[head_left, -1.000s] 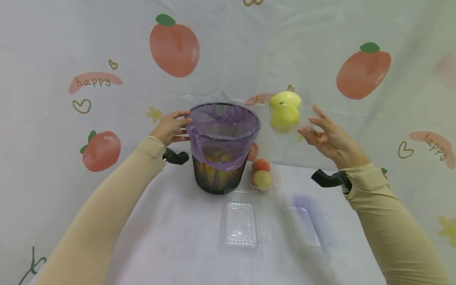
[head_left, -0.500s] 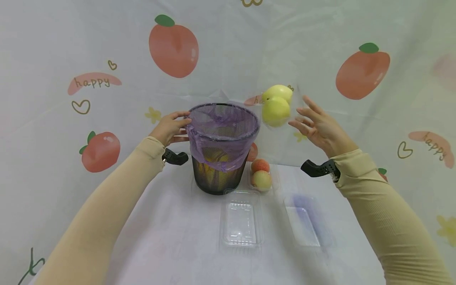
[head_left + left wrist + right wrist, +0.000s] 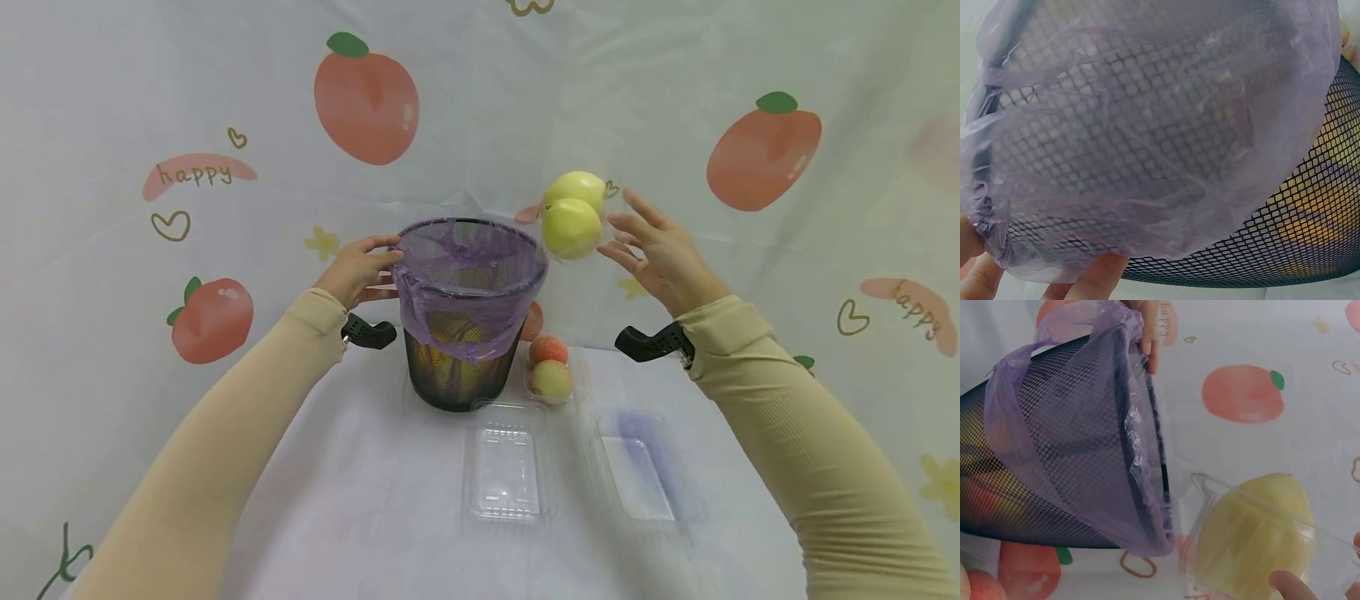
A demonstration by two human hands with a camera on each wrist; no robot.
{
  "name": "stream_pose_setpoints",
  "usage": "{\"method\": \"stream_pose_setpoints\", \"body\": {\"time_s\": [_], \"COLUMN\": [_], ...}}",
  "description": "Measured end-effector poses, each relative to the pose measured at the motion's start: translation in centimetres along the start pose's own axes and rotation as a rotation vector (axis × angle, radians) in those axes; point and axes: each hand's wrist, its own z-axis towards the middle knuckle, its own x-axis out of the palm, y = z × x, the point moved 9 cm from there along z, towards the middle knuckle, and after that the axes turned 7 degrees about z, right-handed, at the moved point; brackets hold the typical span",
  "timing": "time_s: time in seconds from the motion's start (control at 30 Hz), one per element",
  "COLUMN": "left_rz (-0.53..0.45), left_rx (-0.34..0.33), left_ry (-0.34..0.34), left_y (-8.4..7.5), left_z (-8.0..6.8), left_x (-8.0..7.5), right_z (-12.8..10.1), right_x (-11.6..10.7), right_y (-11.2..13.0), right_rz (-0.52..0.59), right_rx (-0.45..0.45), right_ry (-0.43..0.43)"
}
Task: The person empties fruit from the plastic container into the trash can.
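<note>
A black mesh wastebasket stands upright, its top lined with a purple plastic bag folded over the rim. My left hand grips the basket's left rim and the bag, thumb and fingers on either side. To the right of the rim, my right hand holds up a clear plastic box with two yellow fruits in it. The right wrist view shows the thumb against the clear plastic. Orange and yellow shapes show through the basket's mesh.
Just right of the basket, an orange-red fruit and a pale yellow-green fruit sit in clear plastic. Two clear plastic boxes lie nearer on the white table; a purple tint shows at the right one. A printed curtain hangs behind.
My right hand has moved left and slightly up with the box of yellow fruits, bringing it close to the basket's right rim. The left hand and the basket have stayed in place.
</note>
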Motion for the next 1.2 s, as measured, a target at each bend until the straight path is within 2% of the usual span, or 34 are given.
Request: {"method": "stream_pose_setpoints", "body": {"time_s": [0.27,0.47,0.73,1.2], "left_rz": [-0.001,-0.001,0.004,0.003], "left_rx": [-0.004,-0.001,-0.002,-0.005], "left_ry": [-0.01,-0.009,-0.011,-0.008], "left_y": [0.0,0.0,-0.1,0.0], "left_z": [0.0,0.0,-0.1,0.0], "left_x": [-0.1,0.0,0.0,0.0], "right_z": [0.6,0.8,0.8,1.1], "right_x": [0.7,1.0,1.5,2.3], "right_y": [0.1,-0.1,0.0,0.2], "right_rz": [-0.028,-0.009,-0.039,-0.17], "right_rx": [-0.037,-0.03,-0.044,-0.131], "right_ry": [-0.013,-0.034,-0.035,-0.039]}}
